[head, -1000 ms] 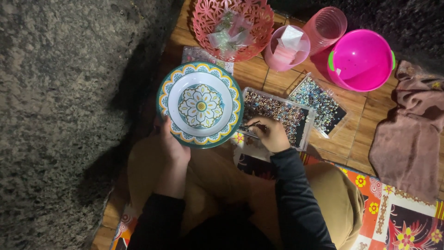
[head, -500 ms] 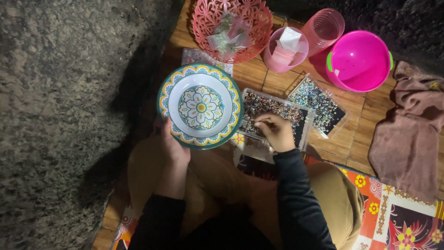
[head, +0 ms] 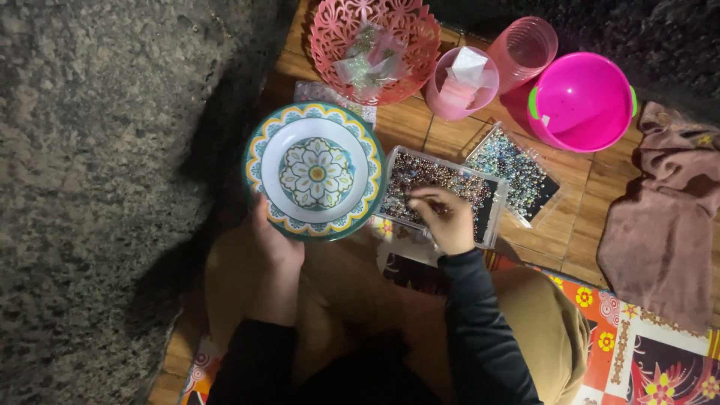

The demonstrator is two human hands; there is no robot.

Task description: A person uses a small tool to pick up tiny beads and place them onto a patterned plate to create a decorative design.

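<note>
the left hand point(head: 274, 244) held the flowery plate point(head: 315, 171) by its rim at 6 o'clock, fingers curled shut on the edge. the right hand point(head: 450, 221) was in the clear box of beads point(head: 442, 195), fingers pinched close together; i could not tell if a bead was between them. the box sat just at 3 o'clock from the plate, almost touching it.

the plate was up off the floor and looked a bit tipped, so beads dropped in it could have rolled out. the box lid point(head: 514, 169) full of beads lay near at 2 o'clock from the box, easy to bump and spill. the pink basket point(head: 375, 45), pink cup point(head: 461, 82) and pink bowl point(head: 581, 101) crowded the 12 to 2 o'clock side. the brown cloth point(head: 664, 225) lay at 3 o'clock. the rough ground point(head: 112, 187) at 9 o'clock had open room.
</note>
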